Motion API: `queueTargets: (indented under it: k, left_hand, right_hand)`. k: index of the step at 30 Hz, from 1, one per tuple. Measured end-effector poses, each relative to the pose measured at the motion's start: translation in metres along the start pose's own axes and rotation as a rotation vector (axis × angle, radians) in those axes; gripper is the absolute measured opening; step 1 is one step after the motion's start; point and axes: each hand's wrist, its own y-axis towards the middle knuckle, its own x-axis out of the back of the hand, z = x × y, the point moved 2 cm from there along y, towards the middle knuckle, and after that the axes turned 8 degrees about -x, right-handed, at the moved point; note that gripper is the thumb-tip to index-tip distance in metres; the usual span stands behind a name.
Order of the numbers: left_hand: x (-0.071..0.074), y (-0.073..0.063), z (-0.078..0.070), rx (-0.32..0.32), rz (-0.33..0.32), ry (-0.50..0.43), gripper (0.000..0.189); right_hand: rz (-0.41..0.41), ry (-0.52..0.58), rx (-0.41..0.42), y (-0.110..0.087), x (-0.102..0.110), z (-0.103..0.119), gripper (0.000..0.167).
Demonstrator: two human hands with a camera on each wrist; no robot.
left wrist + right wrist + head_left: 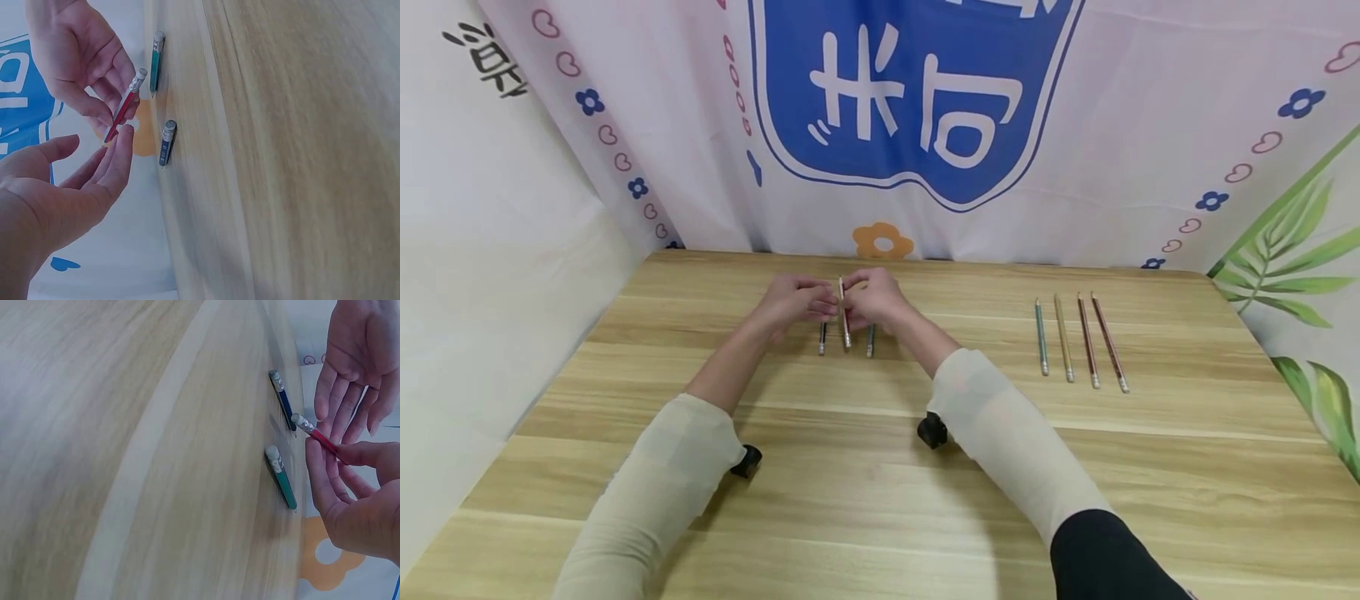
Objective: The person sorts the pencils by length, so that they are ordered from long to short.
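Between thumb and fingers, my right hand (pixel 876 300) pinches a red pencil (pixel 846 327), which has a white eraser in a silver ferrule. The pencil is held above the table, its eraser end towards me. My left hand (pixel 796 302) faces it from the left with its fingers extended, fingertips right by the pencil in the left wrist view. Under the hands two more pencils lie on the table: a dark blue one (pixel 283 400) on the left and a green one (pixel 282 478) on the right. In the head view the hands cover their far ends.
On the right of the wooden table (pixel 865 475) lie a teal pencil (pixel 1041 336), a yellow pencil (pixel 1063 337) and two dark red pencils (pixel 1088 339), side by side with erasers towards me. A printed curtain (pixel 1120 150) hangs along the table's back edge.
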Motion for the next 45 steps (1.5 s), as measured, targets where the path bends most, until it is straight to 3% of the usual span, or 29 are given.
queueTargets:
  k: [15,31,37,45]
  left_hand:
    - [-0.014,0.005,-0.005,-0.041,0.009,-0.027,0.039]
    - [-0.039,0.011,-0.008,-0.058,0.033,-0.041,0.038]
    - [-0.046,0.013,-0.005,-0.108,0.042,0.108,0.037]
    - [-0.053,0.017,-0.002,-0.234,0.073,0.51,0.038]
  right_hand:
    - [-0.023,0.037,0.01,-0.008,0.02,-0.003,0.033]
    - [-0.046,0.058,0.011,-0.021,0.047,-0.009,0.039]
    - [-0.066,0.044,0.002,-0.026,0.06,-0.013,0.04]
    - [-0.103,-0.008,0.006,-0.035,0.081,-0.021,0.041]
